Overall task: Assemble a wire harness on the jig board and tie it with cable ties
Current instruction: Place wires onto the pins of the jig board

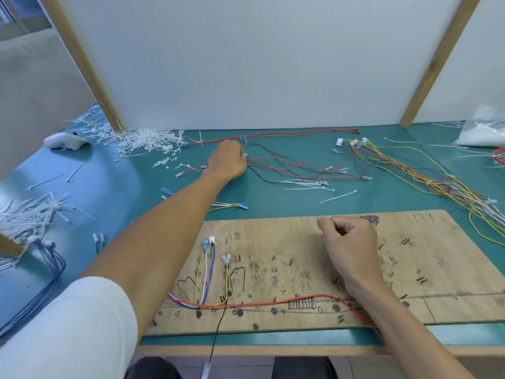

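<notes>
The wooden jig board [410, 269] lies near the table's front edge, marked with pen lines and black pegs. A red wire [259, 304] runs along its lower part; yellow, white and blue wires [203, 269] stand up from it at the left. My left hand [228, 161] reaches far across the green mat and grips the end of a loose bundle of red and black wires [295, 168]. My right hand [349, 250] rests on the board with fingers curled; nothing shows in it.
Loose white cable ties [308, 184] lie beyond the board. Piles of cut tie ends [142, 140] sit at the back left. A yellow, red and blue harness bundle [426, 176] spreads at right. A plastic bag [483, 132] lies at the far right. Blue wires [46, 283] hang off the left edge.
</notes>
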`<action>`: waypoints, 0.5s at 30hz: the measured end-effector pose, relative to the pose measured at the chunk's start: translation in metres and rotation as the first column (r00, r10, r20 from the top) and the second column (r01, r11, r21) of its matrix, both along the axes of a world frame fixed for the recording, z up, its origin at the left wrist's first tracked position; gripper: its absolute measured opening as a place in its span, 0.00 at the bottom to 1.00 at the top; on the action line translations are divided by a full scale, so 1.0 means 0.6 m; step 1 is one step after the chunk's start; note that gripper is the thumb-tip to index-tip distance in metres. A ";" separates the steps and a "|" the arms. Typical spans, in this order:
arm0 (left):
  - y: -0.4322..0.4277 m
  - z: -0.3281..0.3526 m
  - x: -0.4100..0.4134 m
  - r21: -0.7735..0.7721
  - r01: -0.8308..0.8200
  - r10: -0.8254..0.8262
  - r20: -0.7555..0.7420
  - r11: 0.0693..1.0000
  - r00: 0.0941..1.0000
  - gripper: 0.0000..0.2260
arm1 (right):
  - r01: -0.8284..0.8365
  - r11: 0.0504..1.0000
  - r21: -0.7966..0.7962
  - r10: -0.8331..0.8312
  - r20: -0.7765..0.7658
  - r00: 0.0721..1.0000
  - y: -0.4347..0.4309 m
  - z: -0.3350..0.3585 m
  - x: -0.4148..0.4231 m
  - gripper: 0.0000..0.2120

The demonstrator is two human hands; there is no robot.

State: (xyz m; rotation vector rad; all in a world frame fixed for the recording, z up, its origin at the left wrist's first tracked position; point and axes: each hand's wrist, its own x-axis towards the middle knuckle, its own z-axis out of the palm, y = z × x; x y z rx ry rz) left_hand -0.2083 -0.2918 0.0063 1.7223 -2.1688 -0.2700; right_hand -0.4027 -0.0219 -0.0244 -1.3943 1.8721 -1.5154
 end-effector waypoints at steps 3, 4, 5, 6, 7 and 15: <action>-0.012 0.005 -0.005 0.023 -0.025 0.025 -0.010 0.999 1.000 0.10 | 0.000 1.000 -0.001 0.000 -0.001 1.000 0.002 0.001 0.000 0.25; -0.015 0.007 -0.005 0.031 -0.034 0.034 -0.009 0.999 0.999 0.09 | 0.002 1.000 -0.003 -0.002 -0.005 1.000 0.001 0.001 0.000 0.25; -0.018 0.009 -0.006 0.042 -0.036 0.036 0.002 0.998 0.999 0.09 | 0.004 1.000 -0.004 -0.004 -0.011 1.000 0.001 0.002 0.001 0.25; -0.021 0.010 -0.006 0.055 -0.034 0.033 0.020 0.998 0.999 0.09 | 0.005 1.000 -0.006 -0.006 -0.017 1.000 0.001 0.002 0.001 0.26; -0.024 0.012 -0.007 0.066 -0.032 0.029 0.036 0.997 0.999 0.09 | 0.006 1.000 -0.009 -0.006 -0.022 1.000 0.000 0.003 0.002 0.25; -0.022 0.048 -0.021 -0.146 -0.043 0.000 -0.279 0.988 0.960 0.05 | 0.011 1.000 -0.012 -0.011 -0.026 1.000 -0.001 -0.001 0.000 0.25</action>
